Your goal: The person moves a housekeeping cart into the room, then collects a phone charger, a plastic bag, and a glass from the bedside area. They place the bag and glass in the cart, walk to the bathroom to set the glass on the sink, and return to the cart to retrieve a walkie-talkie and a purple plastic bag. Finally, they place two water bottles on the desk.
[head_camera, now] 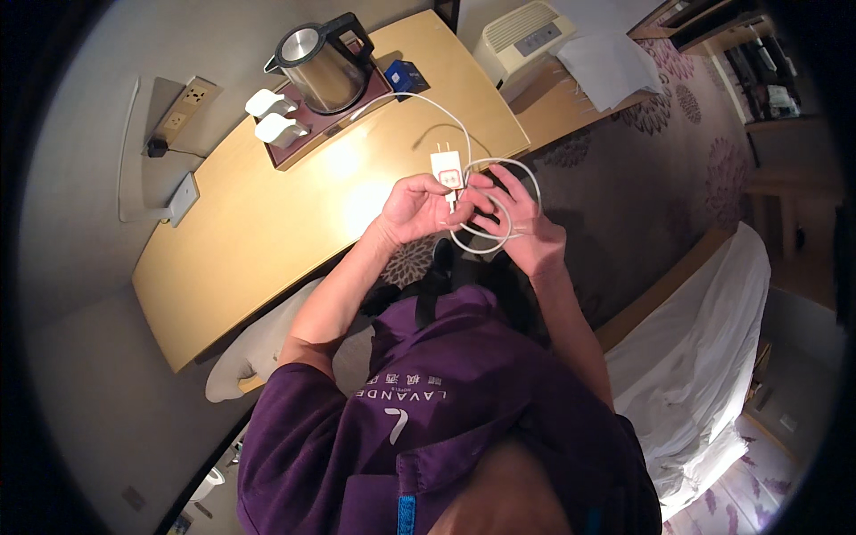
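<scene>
Between the thumb and fingers of my left hand [419, 208] is a white USB wall charger [446, 164], its two metal prongs pointing away from me. A cable plug sits in the charger's near end. White charging cable [535, 184] runs in loose loops through the fingers of my right hand [518, 217], which curl around part of it. One stretch of the cable arcs away over the wooden desk [247, 247] towards a dark red tray [287, 157]; its far end lies near the tray's edge. Both hands are above the desk's near edge.
On the tray stand a steel electric kettle [321, 67] and two white cups [281, 129], with a small blue box [406, 79] alongside. A wall socket panel [187, 107] is at left. Beyond the desk is a cream appliance [525, 40]; white bedding [695, 341] lies right.
</scene>
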`<move>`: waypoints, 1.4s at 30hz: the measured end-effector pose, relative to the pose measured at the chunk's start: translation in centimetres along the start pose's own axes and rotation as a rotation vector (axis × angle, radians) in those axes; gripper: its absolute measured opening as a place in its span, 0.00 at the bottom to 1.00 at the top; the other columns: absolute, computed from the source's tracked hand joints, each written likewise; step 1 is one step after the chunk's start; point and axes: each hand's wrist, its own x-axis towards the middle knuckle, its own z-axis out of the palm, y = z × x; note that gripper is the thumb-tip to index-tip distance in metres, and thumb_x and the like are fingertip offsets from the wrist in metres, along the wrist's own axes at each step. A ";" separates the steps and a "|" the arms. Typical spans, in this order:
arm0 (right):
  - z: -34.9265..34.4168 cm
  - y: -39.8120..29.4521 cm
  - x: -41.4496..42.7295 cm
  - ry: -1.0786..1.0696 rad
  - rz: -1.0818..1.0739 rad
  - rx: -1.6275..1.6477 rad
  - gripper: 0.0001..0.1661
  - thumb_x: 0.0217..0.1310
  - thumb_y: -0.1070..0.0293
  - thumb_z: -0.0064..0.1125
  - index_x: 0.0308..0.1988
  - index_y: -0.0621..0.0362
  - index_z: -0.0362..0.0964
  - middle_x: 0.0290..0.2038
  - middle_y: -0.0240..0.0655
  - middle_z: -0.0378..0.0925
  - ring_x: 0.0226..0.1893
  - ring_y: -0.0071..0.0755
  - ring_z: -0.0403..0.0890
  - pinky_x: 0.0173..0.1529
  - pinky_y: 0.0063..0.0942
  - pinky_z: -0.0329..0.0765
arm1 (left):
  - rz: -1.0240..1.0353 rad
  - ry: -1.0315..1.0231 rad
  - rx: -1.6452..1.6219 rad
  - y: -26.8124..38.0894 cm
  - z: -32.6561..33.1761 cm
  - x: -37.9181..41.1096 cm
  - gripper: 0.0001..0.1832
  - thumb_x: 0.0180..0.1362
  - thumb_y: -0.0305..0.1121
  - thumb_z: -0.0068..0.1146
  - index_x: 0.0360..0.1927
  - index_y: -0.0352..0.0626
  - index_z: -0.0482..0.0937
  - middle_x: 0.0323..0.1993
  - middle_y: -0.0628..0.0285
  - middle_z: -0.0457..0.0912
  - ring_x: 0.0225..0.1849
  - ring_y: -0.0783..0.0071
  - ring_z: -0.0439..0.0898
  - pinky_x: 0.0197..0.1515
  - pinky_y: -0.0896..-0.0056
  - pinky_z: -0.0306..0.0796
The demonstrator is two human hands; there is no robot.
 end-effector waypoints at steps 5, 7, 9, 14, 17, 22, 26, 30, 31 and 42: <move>-0.5 -1.7 -0.7 0.413 0.155 -0.491 0.32 0.70 0.69 0.60 0.68 0.63 0.59 0.61 0.42 0.73 0.62 0.33 0.74 0.64 0.27 0.71 | -0.333 0.258 0.473 -1.5 1.2 2.3 0.19 0.70 0.39 0.49 0.51 0.31 0.78 0.38 0.48 0.86 0.30 0.70 0.86 0.33 0.74 0.82; -2.5 -1.1 -1.5 0.523 0.192 -0.658 0.30 0.68 0.67 0.63 0.66 0.61 0.65 0.52 0.36 0.79 0.53 0.27 0.78 0.57 0.25 0.74 | -0.387 0.289 0.720 -3.5 2.1 4.2 0.19 0.71 0.41 0.51 0.49 0.31 0.80 0.34 0.50 0.86 0.30 0.69 0.86 0.34 0.73 0.82; -3.3 -1.3 -2.8 0.634 0.166 -0.623 0.26 0.68 0.67 0.64 0.62 0.60 0.69 0.44 0.34 0.80 0.40 0.23 0.79 0.44 0.24 0.75 | -0.427 0.227 0.997 -4.7 1.7 5.9 0.21 0.72 0.42 0.53 0.50 0.30 0.79 0.32 0.52 0.86 0.31 0.69 0.87 0.34 0.72 0.82; -3.9 -3.1 -5.6 0.817 -0.237 -0.389 0.10 0.69 0.73 0.58 0.48 0.62 0.73 0.40 0.39 0.80 0.41 0.38 0.83 0.47 0.37 0.81 | -0.342 0.093 0.840 -4.9 1.7 8.9 0.22 0.70 0.42 0.58 0.56 0.32 0.79 0.48 0.55 0.85 0.40 0.73 0.85 0.40 0.70 0.82; -4.6 -4.5 -8.3 1.109 -0.357 -0.210 0.06 0.64 0.76 0.61 0.42 0.60 0.73 0.37 0.39 0.79 0.38 0.41 0.84 0.43 0.38 0.83 | -0.244 0.257 1.132 0.8 -0.6 11.4 0.25 0.61 0.32 0.65 0.61 0.33 0.77 0.48 0.56 0.85 0.44 0.73 0.84 0.38 0.70 0.81; -7.0 -3.8 -16.2 1.019 -0.424 -0.129 0.07 0.63 0.78 0.58 0.43 0.59 0.71 0.32 0.39 0.78 0.33 0.40 0.82 0.35 0.38 0.79 | 0.014 0.842 2.733 15.3 -14.7 12.0 0.25 0.52 0.37 0.63 0.56 0.51 0.79 0.56 0.52 0.79 0.56 0.50 0.78 0.51 0.46 0.77; -4.3 -1.1 -18.4 1.136 -0.430 -0.080 0.08 0.63 0.78 0.57 0.43 0.59 0.71 0.32 0.39 0.77 0.31 0.38 0.80 0.33 0.36 0.77 | -0.281 0.767 3.022 19.3 -19.0 10.3 0.28 0.62 0.35 0.52 0.67 0.64 0.71 0.74 0.52 0.61 0.76 0.49 0.57 0.67 0.27 0.57; -4.0 1.8 -19.5 1.175 -0.393 -0.045 0.15 0.64 0.78 0.54 0.51 0.59 0.68 0.32 0.39 0.77 0.30 0.36 0.79 0.33 0.35 0.75 | -0.393 0.557 3.162 20.4 -20.7 9.5 0.19 0.68 0.37 0.45 0.57 0.63 0.81 0.67 0.66 0.71 0.73 0.63 0.62 0.68 0.35 0.58; -4.0 2.1 -19.5 1.169 -0.394 -0.048 0.17 0.65 0.78 0.53 0.54 0.59 0.67 0.33 0.39 0.76 0.30 0.36 0.79 0.33 0.35 0.75 | -0.256 0.529 3.189 20.7 -20.5 9.9 0.16 0.66 0.39 0.47 0.53 0.61 0.83 0.59 0.68 0.78 0.69 0.66 0.66 0.67 0.41 0.61; -7.3 4.0 -19.3 1.061 -0.274 0.082 0.23 0.69 0.69 0.58 0.61 0.61 0.68 0.36 0.35 0.78 0.34 0.34 0.81 0.39 0.34 0.78 | -0.271 0.339 1.434 -1.3 -6.5 11.7 0.14 0.65 0.40 0.65 0.44 0.40 0.85 0.32 0.68 0.84 0.34 0.80 0.79 0.37 0.70 0.75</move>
